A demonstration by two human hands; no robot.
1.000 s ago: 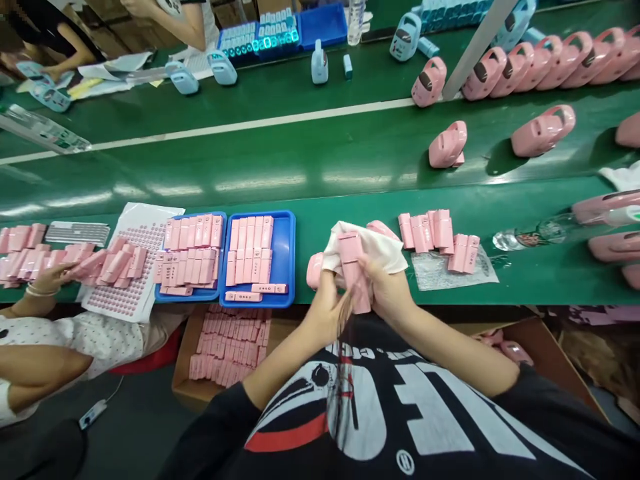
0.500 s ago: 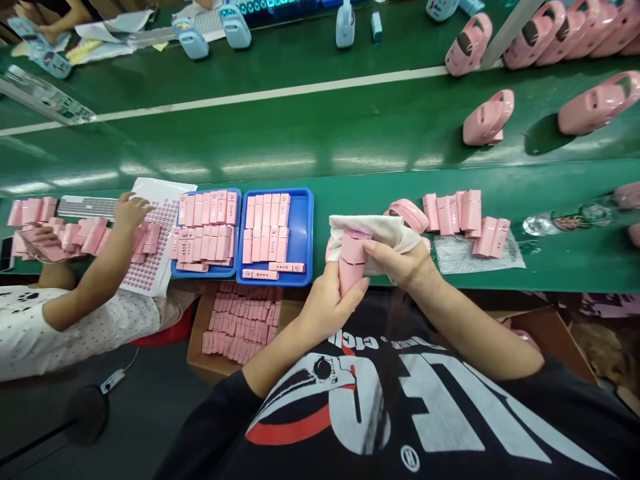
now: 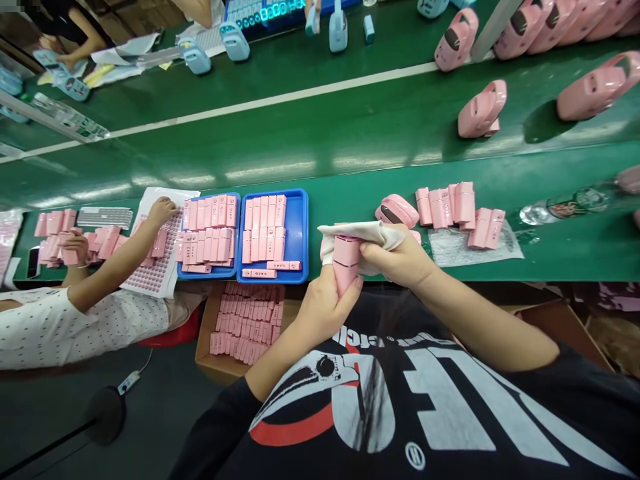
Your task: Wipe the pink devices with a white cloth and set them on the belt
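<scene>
Here, just in front of the black shirt at the edge of the green counter (image 3: 345,190), both hands are busy with one slim pink case (image 3: 346,257). The left hand (image 3: 325,307) is wrapped around its lower part, thumb along the near side, and the case stands tilted with its upper end toward the counter. The right hand (image 3: 397,260) grips a white cloth (image 3: 367,232), its thumb at the side of the case near the top; the cloth lies behind and beside that upper end, and its folds hide the fingers. Just beyond the right hand sits a rounded pink container (image 3: 397,210) with a dark window. Farther right, a group of upright-looking pink pieces (image 3: 457,203) lies partly on a clear plastic sheet (image 3: 450,252), with a clear bottle (image 3: 560,207) on its side near it. To the left of the hands, a blue tray (image 3: 297,233) carries rows of similar pink cases, and a second blue tray (image 3: 220,274), fuller, stands right beside it. Below the counter, a cardboard box (image 3: 206,357) is packed with more of them. At far left, a co-worker in a dotted white top (image 3: 120,327) reaches one hand over a white sheet with pink dots (image 3: 173,257) and holds a pink piece in the other.
</scene>
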